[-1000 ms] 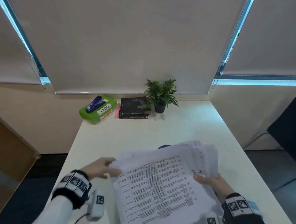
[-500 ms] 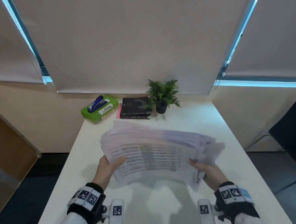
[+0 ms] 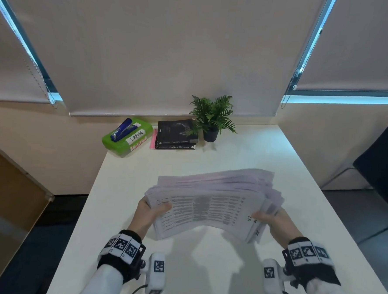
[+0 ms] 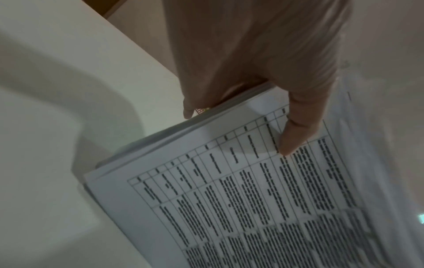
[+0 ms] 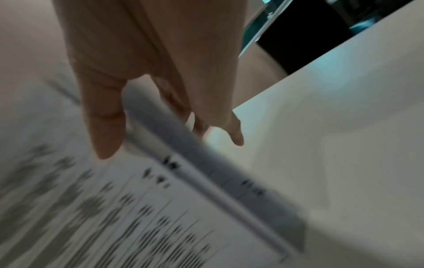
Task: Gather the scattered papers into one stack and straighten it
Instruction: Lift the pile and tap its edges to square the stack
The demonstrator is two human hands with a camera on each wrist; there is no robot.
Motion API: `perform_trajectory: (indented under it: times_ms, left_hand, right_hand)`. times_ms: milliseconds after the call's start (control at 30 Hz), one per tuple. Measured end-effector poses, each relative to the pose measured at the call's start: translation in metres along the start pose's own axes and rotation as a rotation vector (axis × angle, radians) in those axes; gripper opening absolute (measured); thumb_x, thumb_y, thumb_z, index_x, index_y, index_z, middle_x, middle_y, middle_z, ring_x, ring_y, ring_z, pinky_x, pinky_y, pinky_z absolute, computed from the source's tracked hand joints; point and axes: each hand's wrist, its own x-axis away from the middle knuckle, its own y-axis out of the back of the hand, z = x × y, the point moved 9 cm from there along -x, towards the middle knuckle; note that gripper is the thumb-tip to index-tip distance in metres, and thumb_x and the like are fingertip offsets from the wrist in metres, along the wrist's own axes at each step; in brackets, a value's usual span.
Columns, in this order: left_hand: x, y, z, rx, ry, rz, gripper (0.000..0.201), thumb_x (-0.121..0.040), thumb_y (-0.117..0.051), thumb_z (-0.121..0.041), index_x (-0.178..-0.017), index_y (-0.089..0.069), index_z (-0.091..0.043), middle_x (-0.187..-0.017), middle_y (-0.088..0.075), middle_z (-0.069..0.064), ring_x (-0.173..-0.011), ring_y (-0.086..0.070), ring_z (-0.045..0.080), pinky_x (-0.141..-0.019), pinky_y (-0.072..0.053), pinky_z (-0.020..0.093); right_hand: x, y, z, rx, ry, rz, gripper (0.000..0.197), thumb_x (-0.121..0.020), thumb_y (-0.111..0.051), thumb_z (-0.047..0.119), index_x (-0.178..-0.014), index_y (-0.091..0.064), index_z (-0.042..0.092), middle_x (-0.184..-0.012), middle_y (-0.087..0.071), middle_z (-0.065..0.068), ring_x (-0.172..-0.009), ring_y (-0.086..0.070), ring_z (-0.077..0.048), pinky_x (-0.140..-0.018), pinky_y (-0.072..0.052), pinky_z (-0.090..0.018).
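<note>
Since half a second earlier the thick stack of printed white papers (image 3: 210, 204) has been brought lower and nearer, its sheets less fanned. A flat green plastic box (image 3: 127, 136) labelled LARGE is seen at the far left of the table, with a blue stapler (image 3: 122, 129) lying on its lid (contents not visible). Beside it two black books (image 3: 176, 134) are stacked, and a small green fern in a dark pot (image 3: 211, 118) stands just beside them. The long white table (image 3: 255, 164) is backed by beige roller blinds (image 3: 172, 43); a dark chair (image 3: 383, 163) is at the right. The stack is held above the table's near middle, landscape, sagging slightly, edges uneven, top sheet a printed table. The left hand (image 3: 149, 212) grips the left edge, thumb on top, fingers beneath. The right hand (image 3: 272, 222) grips the right edge likewise.
</note>
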Motion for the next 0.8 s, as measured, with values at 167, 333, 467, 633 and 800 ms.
perform_trajectory:
  times_ms: [167, 333, 467, 633, 800]
  left_hand:
    - [-0.009, -0.002, 0.000, 0.011, -0.008, 0.018, 0.052, -0.052, -0.081, -0.020, -0.101, -0.067, -0.007, -0.097, -0.074, 0.007, -0.092, -0.069, 0.025, -0.074, -0.056, 0.033]
    - [-0.007, -0.001, -0.003, -0.014, -0.015, 0.044, 0.042, -0.047, -0.076, -0.027, -0.088, -0.072, -0.016, -0.090, -0.075, 0.006, -0.087, -0.069, 0.023, -0.081, -0.053, 0.039]
    - [-0.003, 0.011, -0.003, -0.032, -0.002, 0.091, 0.053, -0.048, -0.075, -0.024, -0.098, -0.069, -0.009, -0.097, -0.073, 0.012, -0.093, -0.068, 0.027, -0.080, -0.051, 0.037]
    - [0.001, 0.008, 0.005, -0.016, 0.002, 0.105, 0.076, -0.053, -0.075, -0.019, -0.124, -0.051, -0.009, -0.114, -0.067, 0.013, -0.106, -0.063, 0.027, -0.088, -0.052, 0.040]
    - [0.008, 0.012, -0.005, 0.028, -0.010, 0.091, 0.049, -0.047, -0.072, -0.021, -0.094, -0.066, -0.010, -0.085, -0.074, 0.004, -0.081, -0.070, 0.018, -0.076, -0.052, 0.035]
  right_hand:
    - [-0.004, 0.000, 0.006, -0.007, -0.016, -0.024, 0.051, -0.059, -0.081, 0.006, -0.106, -0.062, 0.008, -0.106, -0.067, -0.018, -0.098, -0.064, -0.030, -0.086, -0.049, -0.038]
    - [-0.016, -0.011, 0.000, -0.102, -0.036, -0.007, 0.058, -0.070, -0.074, -0.002, -0.124, -0.052, 0.005, -0.116, -0.063, -0.022, -0.108, -0.059, -0.039, -0.087, -0.051, -0.049]
    - [-0.012, -0.008, 0.004, -0.149, -0.042, 0.005, 0.063, -0.060, -0.080, 0.006, -0.119, -0.058, 0.003, -0.115, -0.063, -0.025, -0.109, -0.059, -0.042, -0.086, -0.052, -0.048]
    - [-0.006, -0.034, 0.001, -0.035, -0.071, 0.191, 0.053, -0.066, -0.065, -0.009, -0.117, -0.057, 0.004, -0.111, -0.065, -0.024, -0.106, -0.061, -0.041, -0.082, -0.054, -0.043]
    - [0.000, -0.024, 0.007, 0.012, -0.097, 0.252, 0.051, -0.065, -0.069, -0.009, -0.114, -0.061, 0.000, -0.107, -0.067, -0.025, -0.104, -0.061, -0.042, -0.078, -0.055, -0.041]
